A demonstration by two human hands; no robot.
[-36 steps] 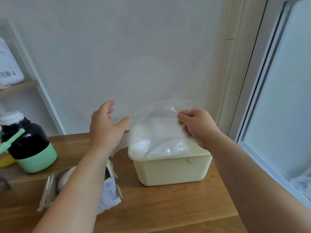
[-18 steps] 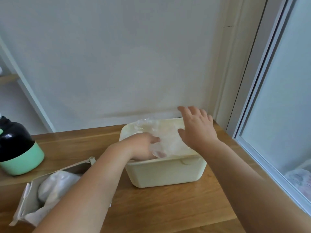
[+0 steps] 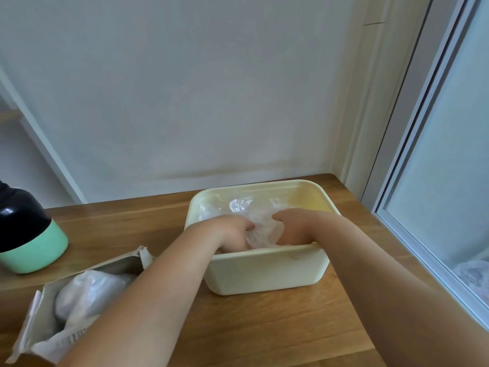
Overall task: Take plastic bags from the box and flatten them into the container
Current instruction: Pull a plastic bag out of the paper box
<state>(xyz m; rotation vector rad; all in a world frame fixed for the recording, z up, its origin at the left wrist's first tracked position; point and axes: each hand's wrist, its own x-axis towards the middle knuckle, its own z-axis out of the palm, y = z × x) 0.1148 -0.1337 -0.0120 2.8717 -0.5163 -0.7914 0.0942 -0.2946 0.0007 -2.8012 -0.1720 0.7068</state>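
Where the bag (image 3: 260,230) lies: crumpled inside the container (image 3: 264,271), between the two hands
Left hand (image 3: 232,233): down in the container on the bag, fingers bent; whether they grip it cannot be told
Right hand (image 3: 293,227): beside it on the bag, fingers hidden by the near wall, so cannot tell
Box (image 3: 34,332): open on the table (image 3: 264,327), left of the container, bags (image 3: 84,292) inside

— What do we have on the left?
— We see a jar (image 3: 26,234), black above and mint green below, standing on the wooden table (image 3: 264,327).
— And behind it?
— We make out a plain white wall (image 3: 198,88), with a slanting white frame (image 3: 39,133) at its left.
— On the right?
— We see a white-framed window (image 3: 449,154) with frosted glass.
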